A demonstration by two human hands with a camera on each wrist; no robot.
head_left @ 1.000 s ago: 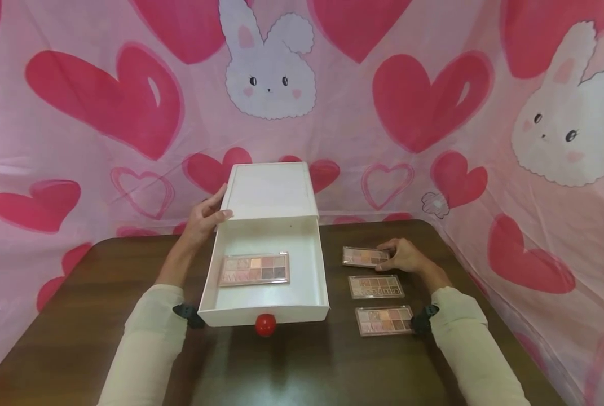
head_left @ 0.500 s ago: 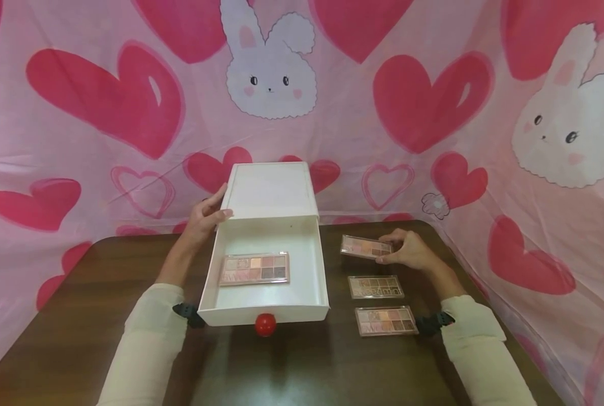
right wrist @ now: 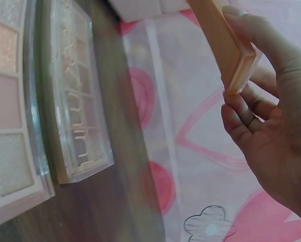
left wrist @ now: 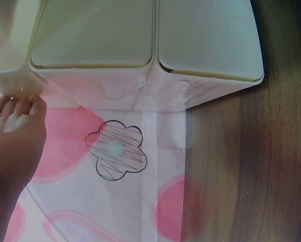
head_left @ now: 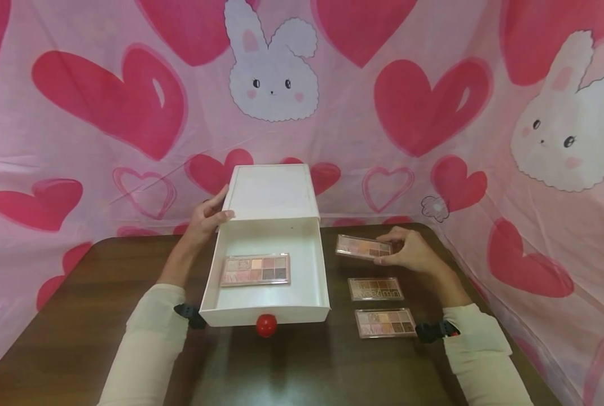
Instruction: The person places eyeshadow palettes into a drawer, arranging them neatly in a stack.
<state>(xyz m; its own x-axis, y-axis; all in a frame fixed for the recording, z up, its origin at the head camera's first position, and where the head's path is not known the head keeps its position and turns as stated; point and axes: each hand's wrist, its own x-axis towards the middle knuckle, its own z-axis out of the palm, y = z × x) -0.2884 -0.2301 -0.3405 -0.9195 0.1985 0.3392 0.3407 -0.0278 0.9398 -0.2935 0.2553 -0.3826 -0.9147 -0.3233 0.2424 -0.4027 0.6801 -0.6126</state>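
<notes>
My right hand (head_left: 410, 251) pinches an eyeshadow palette (head_left: 357, 247) by its right end, thumb on the near side and fingers on the far side. In the right wrist view that palette (right wrist: 226, 45) is off the table, seen from its side. My left hand (head_left: 205, 223) grips the left side of a white drawer box (head_left: 273, 192), thumb on the top edge. Its drawer (head_left: 304, 282) is pulled out and has a red round knob (head_left: 267, 325). One eyeshadow palette (head_left: 256, 269) lies in the drawer. In the left wrist view the left hand (left wrist: 19, 136) touches the box's side.
Two more palettes lie on the dark wooden table (head_left: 276, 372) right of the drawer: one with large lettering (head_left: 375, 288), and a nearer one (head_left: 385, 323) by the right wrist. A pink cloth (head_left: 342, 124) with hearts and rabbits hangs behind and to the right.
My right hand has lifted the far palette off the table and moved it slightly left. The left hand stays on the box. The view has shifted slightly.
</notes>
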